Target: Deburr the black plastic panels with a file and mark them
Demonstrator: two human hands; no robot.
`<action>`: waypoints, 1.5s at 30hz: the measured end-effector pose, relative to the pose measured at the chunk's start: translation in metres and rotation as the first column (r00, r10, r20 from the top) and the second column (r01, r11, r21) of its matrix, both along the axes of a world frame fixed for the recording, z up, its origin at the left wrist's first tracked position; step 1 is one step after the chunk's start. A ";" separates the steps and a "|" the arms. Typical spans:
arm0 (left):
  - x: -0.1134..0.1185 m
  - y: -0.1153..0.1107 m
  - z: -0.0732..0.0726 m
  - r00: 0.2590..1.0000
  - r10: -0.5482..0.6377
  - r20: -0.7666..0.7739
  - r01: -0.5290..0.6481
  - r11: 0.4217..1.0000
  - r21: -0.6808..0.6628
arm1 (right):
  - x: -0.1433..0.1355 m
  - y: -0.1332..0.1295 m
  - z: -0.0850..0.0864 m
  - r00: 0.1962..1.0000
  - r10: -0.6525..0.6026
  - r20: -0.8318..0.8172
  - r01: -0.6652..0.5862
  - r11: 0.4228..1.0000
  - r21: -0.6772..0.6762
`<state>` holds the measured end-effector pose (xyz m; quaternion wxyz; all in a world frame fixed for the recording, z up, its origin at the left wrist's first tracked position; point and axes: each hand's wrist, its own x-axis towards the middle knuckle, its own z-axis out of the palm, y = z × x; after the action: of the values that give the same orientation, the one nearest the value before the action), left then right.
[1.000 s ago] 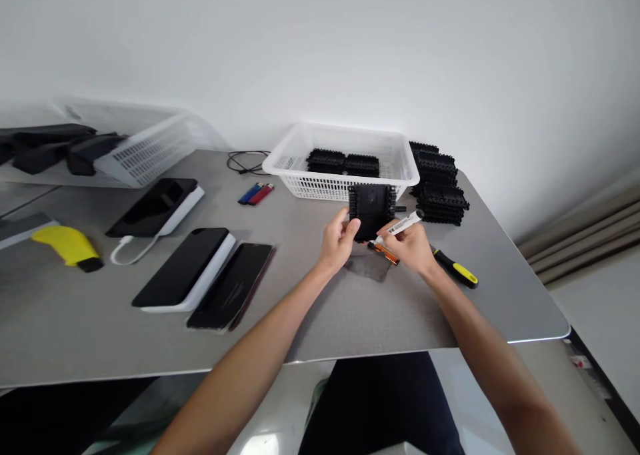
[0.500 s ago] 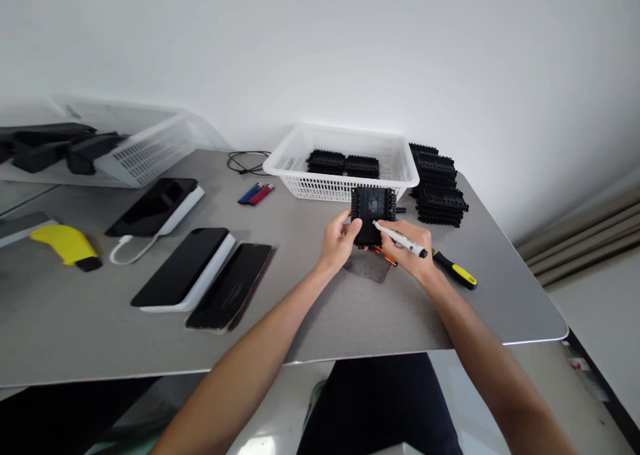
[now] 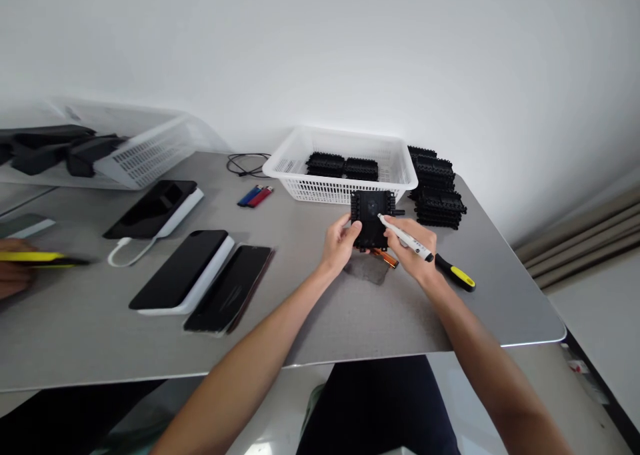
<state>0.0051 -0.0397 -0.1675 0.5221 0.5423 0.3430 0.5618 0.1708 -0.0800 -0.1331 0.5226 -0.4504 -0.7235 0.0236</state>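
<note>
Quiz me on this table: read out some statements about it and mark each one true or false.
1. The right hand holds a white marker. True.
2. The left hand grips a red lighter. False: it holds a black ridged piece.
3. The central white basket has nothing in it. False: black ridged parts lie inside.
4. A black-and-yellow handle lies to the right of the right hand. True.
5. A blue lighter lies on the table, left of that basket. True.
</note>
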 end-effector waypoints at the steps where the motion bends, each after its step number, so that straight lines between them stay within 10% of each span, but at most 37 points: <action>1: 0.001 -0.001 0.000 1.000 -0.010 -0.011 0.010 1.000 -0.002 | 0.000 0.000 0.003 1.000 -0.011 -0.017 0.012 1.000 0.013; 20: 0.008 -0.016 0.007 0.985 -0.093 -0.147 0.104 0.992 0.066 | 0.007 0.007 0.003 0.994 -0.033 -0.100 0.036 0.999 0.031; 25: 0.006 -0.012 0.005 0.990 0.034 -0.137 -0.031 0.999 0.020 | 0.012 0.004 0.010 0.970 -0.150 -0.190 0.155 0.988 0.011; 30: 0.001 -0.008 0.005 0.974 0.167 -0.150 -0.170 0.985 -0.004 | 0.025 -0.020 0.016 0.997 0.020 -0.069 -0.031 0.985 -0.170; 35: -0.003 -0.004 0.004 0.953 0.276 -0.123 -0.280 0.960 -0.011 | 0.034 -0.058 -0.008 0.989 0.146 -0.006 -0.129 0.850 -0.510; 45: -0.005 -0.003 0.001 0.936 0.336 -0.106 -0.339 0.941 -0.003 | 0.028 -0.077 -0.065 0.945 0.001 0.327 0.184 0.826 -0.533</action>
<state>0.0006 -0.0425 -0.1666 0.4053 0.4981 0.4637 0.6104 0.1985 -0.1569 -0.1976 0.2475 -0.6152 -0.7360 0.1361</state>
